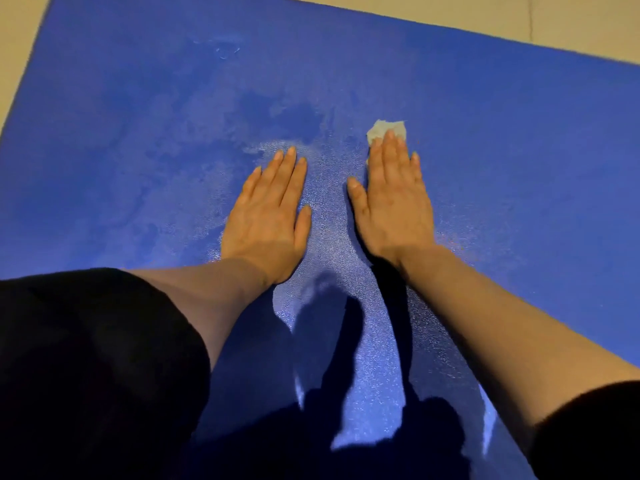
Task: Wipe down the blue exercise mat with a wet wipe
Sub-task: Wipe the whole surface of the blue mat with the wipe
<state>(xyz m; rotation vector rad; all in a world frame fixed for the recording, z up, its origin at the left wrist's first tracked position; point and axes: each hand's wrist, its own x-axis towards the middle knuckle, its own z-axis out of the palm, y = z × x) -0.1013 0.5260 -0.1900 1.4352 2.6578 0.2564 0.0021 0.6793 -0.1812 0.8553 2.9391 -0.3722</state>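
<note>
The blue exercise mat (502, 140) fills most of the view, with darker wet patches across its middle and left. My right hand (393, 199) lies flat with straight fingers, pressing a crumpled white wet wipe (382, 129) onto the mat; only the wipe's far end shows past my fingertips. My left hand (268, 216) rests flat on the mat beside it, fingers straight, holding nothing. Both forearms reach in from the bottom, in dark sleeves.
Beige floor (571, 22) shows beyond the mat's far edge at the top right and along its left edge at the top left. My shadow falls on the near part of the mat.
</note>
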